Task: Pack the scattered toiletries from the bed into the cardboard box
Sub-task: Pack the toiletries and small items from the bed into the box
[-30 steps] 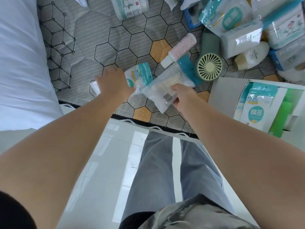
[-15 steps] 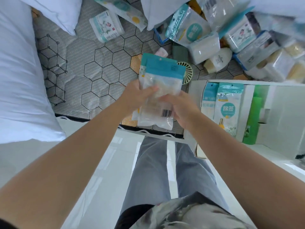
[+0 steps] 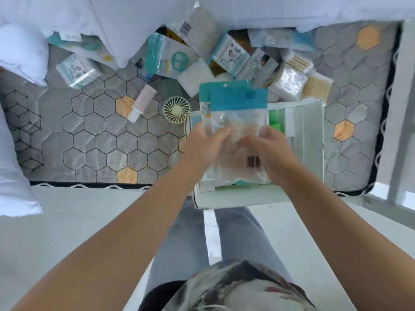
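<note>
Two clear plastic packets with teal and blue header cards (image 3: 235, 102) are stacked together, held upright over the open cardboard box (image 3: 310, 140) at the bed's front edge. My left hand (image 3: 203, 145) grips their left side and my right hand (image 3: 272, 149) grips the right side near the barcode. Inside the box a green item (image 3: 275, 118) shows behind the packets. More toiletries lie heaped behind the box: a teal-labelled pouch (image 3: 173, 57), tissue packs (image 3: 231, 53) and cotton swab packs (image 3: 314, 86).
A small cream fan (image 3: 176, 107) and a pink-and-white tube (image 3: 142, 103) lie left of the box on the hexagon-patterned mattress (image 3: 89, 135). A tissue pack (image 3: 77, 70) sits near white pillows (image 3: 20, 50) at the left. My legs stand on the pale floor below.
Both hands picked the two packets off the mattress, brought them together and carried them right, over the box. The view has shifted right along the bed.
</note>
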Available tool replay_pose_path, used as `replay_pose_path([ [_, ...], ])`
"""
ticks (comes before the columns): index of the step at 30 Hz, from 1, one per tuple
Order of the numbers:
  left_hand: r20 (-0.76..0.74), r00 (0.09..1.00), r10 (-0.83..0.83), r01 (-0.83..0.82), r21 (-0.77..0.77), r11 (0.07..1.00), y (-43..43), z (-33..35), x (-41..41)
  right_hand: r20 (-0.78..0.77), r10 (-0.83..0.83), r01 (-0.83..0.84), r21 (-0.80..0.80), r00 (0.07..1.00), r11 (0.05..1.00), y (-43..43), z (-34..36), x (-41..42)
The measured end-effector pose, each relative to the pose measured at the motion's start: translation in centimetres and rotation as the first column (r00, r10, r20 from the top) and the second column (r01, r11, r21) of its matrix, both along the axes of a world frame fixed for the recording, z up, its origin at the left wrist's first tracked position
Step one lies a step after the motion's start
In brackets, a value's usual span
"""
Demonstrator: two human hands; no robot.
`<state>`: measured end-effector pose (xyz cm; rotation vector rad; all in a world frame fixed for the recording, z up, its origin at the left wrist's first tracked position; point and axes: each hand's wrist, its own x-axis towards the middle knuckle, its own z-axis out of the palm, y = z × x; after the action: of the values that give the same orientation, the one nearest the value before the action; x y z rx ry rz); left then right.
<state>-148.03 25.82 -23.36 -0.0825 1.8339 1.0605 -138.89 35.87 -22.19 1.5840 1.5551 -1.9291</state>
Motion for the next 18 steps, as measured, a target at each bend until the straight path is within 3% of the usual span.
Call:
replay_pose_path([
  [2, 0.055, 0.997, -0.060, 0.066, -0.118, 0.991, 2.0, -0.8, 2.3, 0.046, -0.012, 0.011, 0.035, 0.999, 0.999, 2.1, -0.7, 2.5],
  [7, 0.121, 0.984, -0.132, 0.156, -0.223, 0.962, 5.4, -3.3, 6.5, 0.171, -0.021, 0.016, 0.034, 0.985, 0.999, 5.9, -4.3, 6.2],
  [10, 0.091, 0.986, -0.137, 0.156, -0.257, 0.954, 6.6, -5.2, 7.5, 0.214, 0.030, -0.032, 0.009, 0.976, 0.999, 7.1, -6.3, 6.6],
  [13, 0.007, 0.962, -0.272, 0.263, -0.277, 0.924, 7.0, -6.4, 7.8, 0.218, 0.046, -0.053, 0.025, 0.975, 0.998, 7.5, -8.0, 6.1],
  [16, -0.083, 0.856, -0.510, 0.450, -0.364, 0.816, 7.2, -6.9, 7.9, 0.242, 0.067, -0.087, 0.073, 0.968, 0.994, 7.6, -9.4, 5.7],
  [18, -0.121, 0.676, -0.727, 0.610, -0.462, 0.644, 7.0, -6.9, 7.8, 0.262, 0.101, -0.137, 0.123, 0.960, 0.983, 7.4, -10.1, 5.4],
])
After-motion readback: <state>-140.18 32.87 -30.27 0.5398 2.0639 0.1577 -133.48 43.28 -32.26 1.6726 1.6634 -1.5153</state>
